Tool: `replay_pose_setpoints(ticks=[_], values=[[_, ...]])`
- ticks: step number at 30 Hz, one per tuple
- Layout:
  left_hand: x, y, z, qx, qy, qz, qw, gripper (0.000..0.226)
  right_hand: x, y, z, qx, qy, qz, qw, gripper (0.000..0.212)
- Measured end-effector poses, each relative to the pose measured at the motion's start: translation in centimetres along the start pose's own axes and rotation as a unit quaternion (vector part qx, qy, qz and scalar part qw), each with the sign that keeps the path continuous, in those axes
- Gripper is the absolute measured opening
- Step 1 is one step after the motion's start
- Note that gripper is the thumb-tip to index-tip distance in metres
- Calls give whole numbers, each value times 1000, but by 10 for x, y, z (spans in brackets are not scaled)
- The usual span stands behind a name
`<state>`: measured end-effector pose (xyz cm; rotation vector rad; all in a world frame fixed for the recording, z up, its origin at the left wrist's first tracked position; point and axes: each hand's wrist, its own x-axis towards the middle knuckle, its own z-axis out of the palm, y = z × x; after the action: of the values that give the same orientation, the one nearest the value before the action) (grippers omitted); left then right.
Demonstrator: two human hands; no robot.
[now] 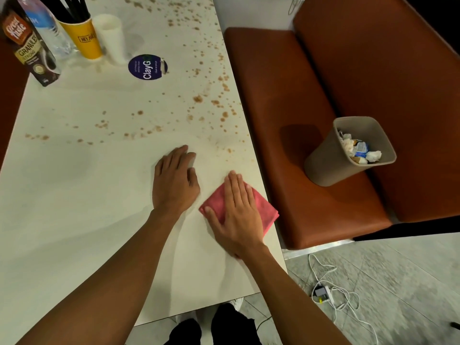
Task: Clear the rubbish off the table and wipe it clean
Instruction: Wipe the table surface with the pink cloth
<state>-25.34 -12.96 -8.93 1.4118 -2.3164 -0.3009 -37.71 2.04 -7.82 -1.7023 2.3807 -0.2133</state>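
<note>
A white table (74,195) carries brown spilled specks (199,98) over its far and right part. My right hand (236,210) lies flat with straight fingers on a folded pink cloth (266,210) near the table's right edge. My left hand (174,180) rests flat on the bare tabletop just left of the cloth. A beige bin (331,158) holding crumpled paper rubbish sits on the brown bench seat to the right.
At the far left stand a coffee granules box (27,46), a plastic bottle (47,28), a yellow cup with black straws (82,36) and a white cup (112,38). A round dark sticker (146,67) lies nearby. The brown bench (298,100) flanks the table; a white cable (333,292) lies on the floor.
</note>
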Motion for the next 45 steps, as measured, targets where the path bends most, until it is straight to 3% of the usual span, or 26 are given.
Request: replay_pose_setpoints(ticks=[6,8,12,14,17,19,25,31,33,36,38,43,45], values=[[1,-1,2,2,-5,-1,1000,44,47,5,0,-9,53,179,982,91],[2,-1,1,5,-8,-2,1000,45,53,-4,-1,-7,41,138,990,90],[2,-1,1,5,-8,1,1000,45,8,3,-4,4,-15,-25,1000,91],[2,0,1,5,-3,6,1000,46,6,17,-2,-7,8,9,1000,92],[2,1,1,8,-9,6,1000,50,44,20,-2,-10,40,124,991,91],[3,0,1,16,-14,5,1000,50,66,9,-3,-9,33,146,989,91],[3,-2,2,15,-14,6,1000,48,20,17,-9,-23,-26,-72,997,88],[3,-1,3,15,-7,0,1000,48,67,12,-6,-15,21,99,995,92],[4,-2,4,16,-1,-14,1000,48,77,-4,-4,-14,14,77,997,91],[4,-2,5,17,13,-38,999,47,54,-3,-6,-7,-24,-52,998,89],[3,-3,6,20,20,-30,999,47,35,14,-7,-19,-29,-91,995,90],[5,-3,7,28,21,-27,999,51,72,16,-7,-7,16,69,997,91],[5,-3,7,34,11,-34,999,52,85,0,-5,-5,15,70,997,90]])
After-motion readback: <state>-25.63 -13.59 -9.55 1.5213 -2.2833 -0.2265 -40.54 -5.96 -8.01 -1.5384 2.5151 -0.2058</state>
